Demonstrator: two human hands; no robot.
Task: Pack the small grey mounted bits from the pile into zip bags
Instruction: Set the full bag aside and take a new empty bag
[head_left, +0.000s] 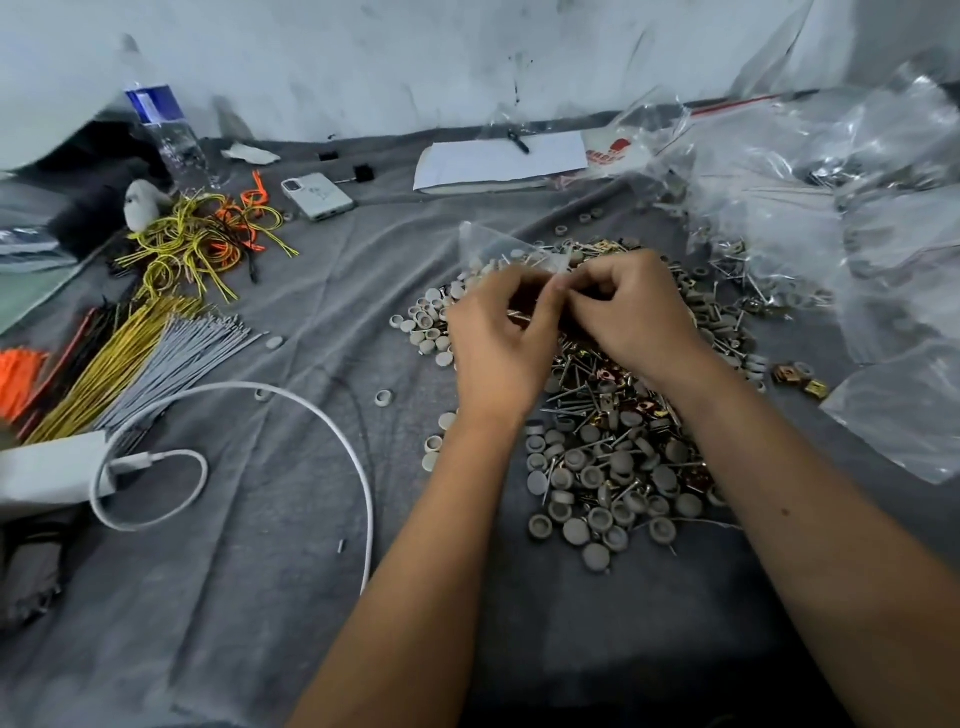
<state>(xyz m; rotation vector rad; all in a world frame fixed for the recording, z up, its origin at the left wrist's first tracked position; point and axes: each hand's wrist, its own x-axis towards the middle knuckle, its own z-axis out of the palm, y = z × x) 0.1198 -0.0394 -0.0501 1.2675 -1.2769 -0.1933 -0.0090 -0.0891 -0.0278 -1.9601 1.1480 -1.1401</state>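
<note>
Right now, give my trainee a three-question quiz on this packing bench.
1. True or false: both hands, left hand and right hand, pinch the zip bag.
2. Which lies left of the pile of grey bits? A) white cable B) notepad C) loose clear bags
3. Fill in: the water bottle stands at the far ____ of the cloth.

Key: 1 true; 2 A; 3 left.
</note>
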